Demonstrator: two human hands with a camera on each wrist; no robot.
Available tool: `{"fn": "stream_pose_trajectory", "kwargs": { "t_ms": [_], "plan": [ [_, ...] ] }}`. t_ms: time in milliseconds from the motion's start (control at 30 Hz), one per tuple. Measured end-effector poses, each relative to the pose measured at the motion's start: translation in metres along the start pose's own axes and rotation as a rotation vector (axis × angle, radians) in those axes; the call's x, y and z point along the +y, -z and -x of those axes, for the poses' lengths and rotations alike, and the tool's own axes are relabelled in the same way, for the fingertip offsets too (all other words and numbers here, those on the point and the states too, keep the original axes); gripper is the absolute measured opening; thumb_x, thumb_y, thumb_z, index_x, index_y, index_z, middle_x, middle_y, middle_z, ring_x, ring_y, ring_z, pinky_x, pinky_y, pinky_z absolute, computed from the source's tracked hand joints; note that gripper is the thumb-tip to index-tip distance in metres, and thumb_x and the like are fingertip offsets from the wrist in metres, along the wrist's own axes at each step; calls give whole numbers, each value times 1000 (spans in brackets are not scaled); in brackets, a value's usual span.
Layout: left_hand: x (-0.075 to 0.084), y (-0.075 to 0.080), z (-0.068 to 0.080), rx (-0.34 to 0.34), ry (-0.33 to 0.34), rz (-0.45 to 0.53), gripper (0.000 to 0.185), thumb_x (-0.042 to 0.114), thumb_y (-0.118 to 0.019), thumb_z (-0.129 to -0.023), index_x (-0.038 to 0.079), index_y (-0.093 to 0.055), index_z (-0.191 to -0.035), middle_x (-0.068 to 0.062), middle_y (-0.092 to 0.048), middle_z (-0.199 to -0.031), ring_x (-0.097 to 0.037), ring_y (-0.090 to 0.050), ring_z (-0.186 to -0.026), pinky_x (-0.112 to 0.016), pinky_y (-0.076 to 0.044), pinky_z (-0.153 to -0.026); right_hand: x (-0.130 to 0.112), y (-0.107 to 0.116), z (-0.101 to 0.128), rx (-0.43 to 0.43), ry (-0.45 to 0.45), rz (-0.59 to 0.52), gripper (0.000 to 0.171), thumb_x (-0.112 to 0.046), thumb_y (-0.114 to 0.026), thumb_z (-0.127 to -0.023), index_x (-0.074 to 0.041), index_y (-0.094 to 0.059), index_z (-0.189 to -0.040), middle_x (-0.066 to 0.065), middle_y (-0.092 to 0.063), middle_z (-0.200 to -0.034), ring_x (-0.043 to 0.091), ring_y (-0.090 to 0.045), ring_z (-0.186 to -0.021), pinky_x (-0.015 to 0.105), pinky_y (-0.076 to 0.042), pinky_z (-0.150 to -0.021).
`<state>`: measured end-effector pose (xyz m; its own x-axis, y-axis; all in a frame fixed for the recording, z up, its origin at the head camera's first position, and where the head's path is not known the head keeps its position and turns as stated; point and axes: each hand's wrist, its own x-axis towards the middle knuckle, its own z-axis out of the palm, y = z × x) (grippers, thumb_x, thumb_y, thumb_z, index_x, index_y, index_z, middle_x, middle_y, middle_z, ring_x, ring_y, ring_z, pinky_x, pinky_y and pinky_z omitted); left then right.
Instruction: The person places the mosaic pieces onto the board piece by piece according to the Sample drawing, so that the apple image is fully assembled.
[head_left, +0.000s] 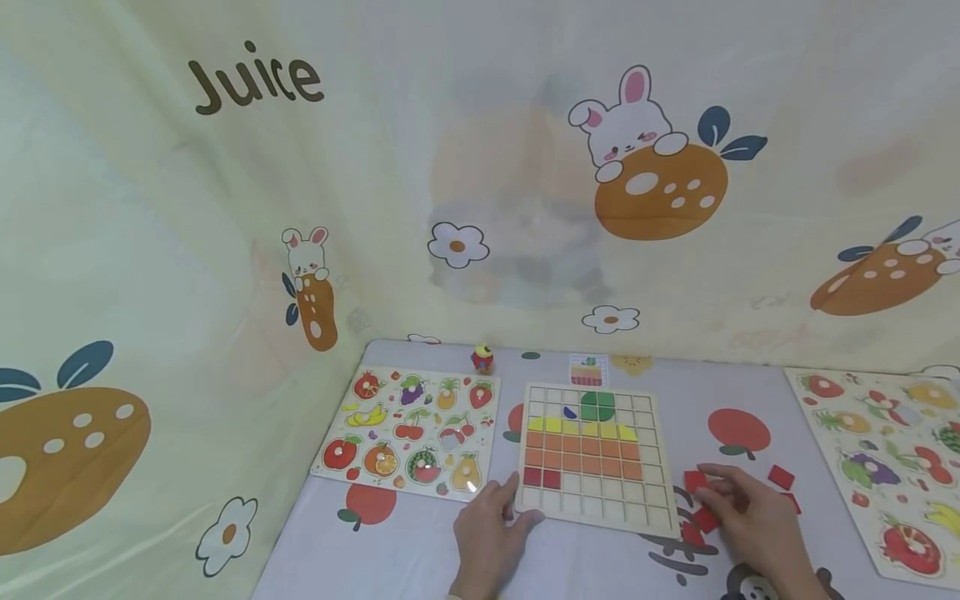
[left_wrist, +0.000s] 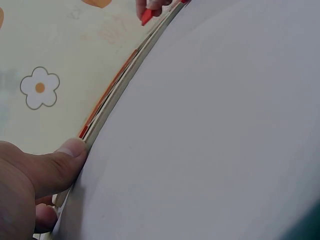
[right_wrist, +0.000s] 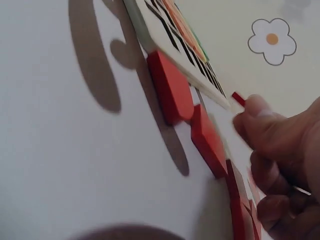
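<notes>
Grid board (head_left: 592,454) flat on the table (head_left: 420,550), the landmark for everything else. At its near left corner: left hand (head_left: 487,533), thumb (left_wrist: 60,162) pressed against the board's edge, other fingers loosely curled below it (wrist view shows thumb tip right on the rim). Just right of the board's near right corner: right hand (head_left: 746,517), fingertips (right_wrist: 257,112) pinching a red tile (head_left: 695,481) lifted a little off the table. More red tiles (head_left: 782,477) loose on the table right of the board, some touching its edge in the right wrist view. Inside the board: green at top, yellow row, orange rows, two red squares (head_left: 542,477) at the left of the next row. Left of the board: fruit puzzle (head_left: 408,433). Far right: second fruit puzzle (head_left: 885,467). Behind the board: small card (head_left: 587,369) and red toy (head_left: 482,358).
</notes>
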<state>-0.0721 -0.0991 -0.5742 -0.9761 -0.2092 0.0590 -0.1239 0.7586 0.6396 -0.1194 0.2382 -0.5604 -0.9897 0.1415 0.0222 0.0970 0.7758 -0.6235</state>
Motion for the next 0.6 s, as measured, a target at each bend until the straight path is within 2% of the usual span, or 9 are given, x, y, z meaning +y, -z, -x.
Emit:
{"fn": "stream_pose_trajectory", "kwargs": {
  "t_ms": [167, 267, 400, 600],
  "plan": [
    [1, 0, 0, 2, 6, -3, 66, 44, -92, -79, 22, -72, -138, 15, -43, -70, 1, -34, -61, -21, -31, -62, -8, -10, 4, 96, 54, -42, 39, -17, -87, -90, -12, -74, -126, 11, -80, -94, 14, -60, -73, 18, -43, -58],
    [1, 0, -1, -3, 13, 6, 66, 44, -92, -79, 22, -72, -138, 15, -43, -71, 1, -35, -61, -20, -31, -62, -18, -19, 8, 122, 36, -90, 39, -20, -88, -89, -14, -75, -125, 11, -80, -96, 8, -55, -68, 20, -43, -57],
    [1, 0, -1, -9, 17, 19, 66, 45, -91, -80, 23, -72, -138, 17, -44, -71, 1, -35, -61, -20, -31, -62, -34, -30, 11, 113, -9, -198, 35, -22, -87, -91, -16, -77, -124, 9, -80, -99, 3, -61, -74, 15, -47, -63],
    [1, 0, 0, -23, 37, 20, 66, 46, -90, -80, 24, -71, -140, 17, -44, -72, 1, -36, -62, -20, -31, -63, -55, -46, 14, 70, 40, -306, 31, -22, -87, -91, -13, -79, -119, 7, -80, -98, 1, -65, -79, 15, -51, -66]
  ]
}}
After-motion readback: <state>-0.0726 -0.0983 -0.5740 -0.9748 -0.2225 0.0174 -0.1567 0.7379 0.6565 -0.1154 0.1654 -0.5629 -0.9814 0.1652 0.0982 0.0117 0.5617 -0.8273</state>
